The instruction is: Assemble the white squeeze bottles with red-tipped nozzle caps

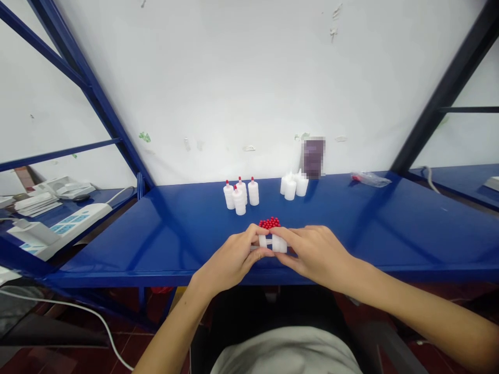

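My two hands meet above the front of the blue table (187, 228). The fingers of my left hand (237, 254) pinch a white nozzle cap (262, 241), whose tip points left. My right hand (317, 252) has its thumb and fingers closed round a small white plastic bottle (279, 243) lying on its side in the air. A narrow white part bridges the short gap between cap and bottle; whether they are joined I cannot tell. Just beyond my fingers is a cluster of small red tips (270, 223). A bit of red also shows beside my right fingers.
Several white bottles with red tips (240, 201) stand upright at centre-left. Several plain white bottles (290, 187) stand further right, before a blurred dark object (313, 157). A clear plastic bag (370, 179) lies at back right. A power strip (74, 228) sits at left.
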`<state>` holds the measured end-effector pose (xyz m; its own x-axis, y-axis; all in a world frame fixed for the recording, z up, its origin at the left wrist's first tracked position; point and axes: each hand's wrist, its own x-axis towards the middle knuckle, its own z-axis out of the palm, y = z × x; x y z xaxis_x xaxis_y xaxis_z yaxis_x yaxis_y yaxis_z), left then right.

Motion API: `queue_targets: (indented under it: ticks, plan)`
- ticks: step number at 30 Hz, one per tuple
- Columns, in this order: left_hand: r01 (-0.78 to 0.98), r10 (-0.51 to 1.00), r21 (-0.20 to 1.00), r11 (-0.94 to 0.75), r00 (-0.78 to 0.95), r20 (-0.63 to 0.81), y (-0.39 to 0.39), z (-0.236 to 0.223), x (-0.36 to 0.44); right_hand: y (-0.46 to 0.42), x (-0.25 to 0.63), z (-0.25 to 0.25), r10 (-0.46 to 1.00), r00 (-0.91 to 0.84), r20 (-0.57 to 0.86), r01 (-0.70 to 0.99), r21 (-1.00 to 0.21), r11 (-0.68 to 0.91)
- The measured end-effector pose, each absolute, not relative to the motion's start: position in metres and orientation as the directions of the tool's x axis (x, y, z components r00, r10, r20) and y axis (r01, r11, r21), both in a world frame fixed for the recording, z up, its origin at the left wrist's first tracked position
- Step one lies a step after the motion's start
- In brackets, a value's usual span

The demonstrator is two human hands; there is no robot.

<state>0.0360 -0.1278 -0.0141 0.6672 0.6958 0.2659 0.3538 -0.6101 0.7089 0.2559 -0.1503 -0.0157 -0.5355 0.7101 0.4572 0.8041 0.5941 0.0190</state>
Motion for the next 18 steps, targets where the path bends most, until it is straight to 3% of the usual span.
queue_targets:
  ticks: [8,12,15,18]
  plan:
    - [0.415,0.675,0.624,-0.662,0.693,0.255,-0.13,-0.013,0.033,-0.147,0.25,0.003,0.798,-0.519,0.305,0.762,-0.257,0.594]
    - [0.347,0.656,0.642,-0.684,0.677,0.333,-0.133,-0.017,0.037,-0.148,0.246,0.008,0.789,-0.544,0.285,0.695,-0.373,0.614]
    - [0.31,0.679,0.663,-0.682,0.606,0.415,-0.133,-0.022,0.041,-0.148,0.244,0.003,0.766,-0.534,0.359,0.686,-0.345,0.64]
    - [0.343,0.765,0.711,-0.615,0.48,0.43,-0.131,-0.026,0.044,-0.148,0.242,-0.005,0.713,-0.508,0.482,0.716,-0.223,0.661]
